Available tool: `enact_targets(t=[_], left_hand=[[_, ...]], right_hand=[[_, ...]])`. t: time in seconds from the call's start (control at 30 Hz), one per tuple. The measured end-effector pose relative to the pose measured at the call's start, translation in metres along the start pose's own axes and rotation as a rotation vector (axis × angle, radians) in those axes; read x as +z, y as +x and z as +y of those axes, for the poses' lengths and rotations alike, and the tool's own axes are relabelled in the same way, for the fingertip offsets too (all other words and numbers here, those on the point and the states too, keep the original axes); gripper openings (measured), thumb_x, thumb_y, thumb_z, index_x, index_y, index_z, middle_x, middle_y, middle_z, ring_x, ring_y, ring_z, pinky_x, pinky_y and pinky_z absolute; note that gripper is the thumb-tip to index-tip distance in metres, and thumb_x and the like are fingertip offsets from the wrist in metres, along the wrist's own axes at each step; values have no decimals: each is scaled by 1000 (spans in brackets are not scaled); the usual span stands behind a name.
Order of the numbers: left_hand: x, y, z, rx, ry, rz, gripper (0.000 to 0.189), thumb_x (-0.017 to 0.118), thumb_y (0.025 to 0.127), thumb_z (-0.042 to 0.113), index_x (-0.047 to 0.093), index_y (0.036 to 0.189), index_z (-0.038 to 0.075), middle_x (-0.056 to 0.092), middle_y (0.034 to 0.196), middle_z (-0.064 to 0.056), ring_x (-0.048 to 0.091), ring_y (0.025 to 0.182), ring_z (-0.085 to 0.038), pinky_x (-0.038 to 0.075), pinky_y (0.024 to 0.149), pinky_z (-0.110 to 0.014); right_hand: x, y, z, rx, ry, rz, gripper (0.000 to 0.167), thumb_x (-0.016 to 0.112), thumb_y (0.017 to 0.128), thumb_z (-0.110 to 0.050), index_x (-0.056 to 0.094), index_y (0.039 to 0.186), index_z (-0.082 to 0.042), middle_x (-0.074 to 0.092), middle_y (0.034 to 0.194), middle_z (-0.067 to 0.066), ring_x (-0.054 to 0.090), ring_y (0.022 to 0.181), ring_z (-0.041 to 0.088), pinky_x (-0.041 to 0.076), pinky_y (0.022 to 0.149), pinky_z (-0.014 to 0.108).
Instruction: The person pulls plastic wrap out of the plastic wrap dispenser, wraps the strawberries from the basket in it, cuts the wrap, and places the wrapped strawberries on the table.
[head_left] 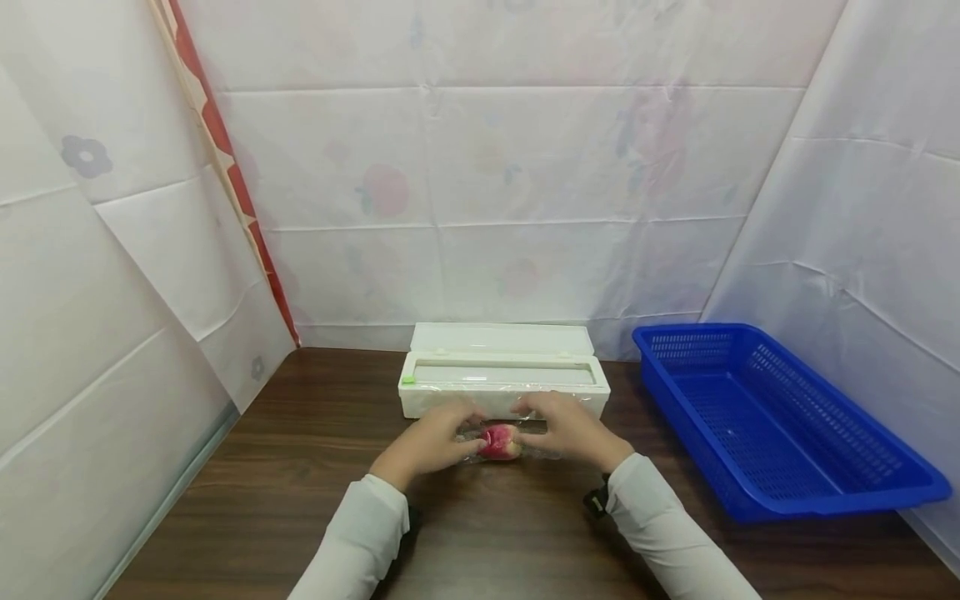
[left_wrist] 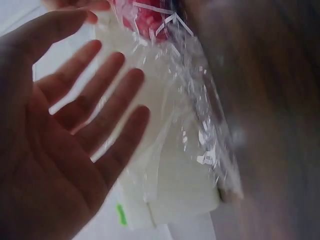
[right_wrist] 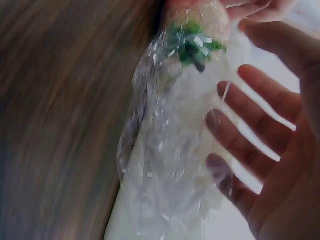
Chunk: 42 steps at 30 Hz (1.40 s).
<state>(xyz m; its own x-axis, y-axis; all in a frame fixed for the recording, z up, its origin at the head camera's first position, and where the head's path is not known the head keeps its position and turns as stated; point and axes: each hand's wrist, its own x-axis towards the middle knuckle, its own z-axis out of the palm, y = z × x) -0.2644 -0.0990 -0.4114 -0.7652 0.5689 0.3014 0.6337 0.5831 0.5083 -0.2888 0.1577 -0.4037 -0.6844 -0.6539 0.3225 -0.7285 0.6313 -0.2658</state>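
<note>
A small red-and-cream fruit (head_left: 500, 442) with a green leafy top, seen in the right wrist view, lies in front of the white cling film box (head_left: 504, 404). Clear cling film (left_wrist: 195, 105) is around the fruit and spreads out past both its ends. On the left side of the fruit, my left hand (head_left: 435, 442) has its fingers apart, with the thumb close to the fruit. My right hand (head_left: 573, 429) is at the other side, fingers spread beside the crumpled film and thumb near the fruit. Neither hand grips anything.
The box's white lid (head_left: 502, 339) stands raised at the back, and a green slider (head_left: 408, 380) sits at its left end. To the right is a blue plastic basket (head_left: 667, 408). Patterned white sheets (head_left: 510, 167) enclose the brown wooden table (head_left: 285, 467).
</note>
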Motion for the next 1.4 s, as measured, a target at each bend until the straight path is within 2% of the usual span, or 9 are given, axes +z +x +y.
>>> enact_targets(t=[0.13,0.27,0.47,0.77,1.0,1.17,1.4], left_hand=[[5,-1,4,-97,49,-12,37,75,91,19,65,124,5,66,119,-9,62,112,-25,50,97,-47],[11,-1,6,-177,94,5,36,77,89,22,66,121,9,67,117,-7,63,110,-24,51,94,-47],[15,1,9,-232,106,10,36,80,86,24,69,118,11,69,112,-4,65,106,-22,53,90,-47],[16,0,10,-202,122,-22,35,83,83,23,70,114,13,70,107,-2,65,100,-19,54,85,-45],[6,-1,9,-115,14,-156,39,82,83,14,67,118,7,68,109,-4,64,101,-21,54,87,-40],[2,-2,13,-149,-21,-221,37,82,83,16,69,117,11,68,105,2,64,98,-17,54,86,-38],[1,-4,14,-185,-59,-274,35,82,84,16,69,116,14,68,104,4,65,92,-13,55,82,-34]], right_hand=[[5,1,-5,-29,-35,16,44,83,83,-36,70,116,-10,71,114,2,64,110,21,50,96,40],[10,0,-9,-8,-77,35,45,83,81,-39,70,113,-11,71,111,2,64,109,23,50,95,43],[16,-2,-11,11,-71,40,45,85,80,-39,71,113,-13,71,110,1,63,108,22,49,94,45],[24,-7,-11,8,-35,15,35,84,82,-31,70,110,-15,70,107,-3,63,103,17,52,90,39],[21,-13,-11,10,15,-37,37,82,83,-31,69,114,-15,70,110,-3,63,104,16,51,92,39],[18,-20,-12,14,51,-75,38,81,85,-31,69,117,-15,69,111,-4,62,105,14,52,92,37],[14,-26,-16,0,58,-99,35,79,87,-34,69,116,-17,68,109,-9,61,104,13,51,91,38]])
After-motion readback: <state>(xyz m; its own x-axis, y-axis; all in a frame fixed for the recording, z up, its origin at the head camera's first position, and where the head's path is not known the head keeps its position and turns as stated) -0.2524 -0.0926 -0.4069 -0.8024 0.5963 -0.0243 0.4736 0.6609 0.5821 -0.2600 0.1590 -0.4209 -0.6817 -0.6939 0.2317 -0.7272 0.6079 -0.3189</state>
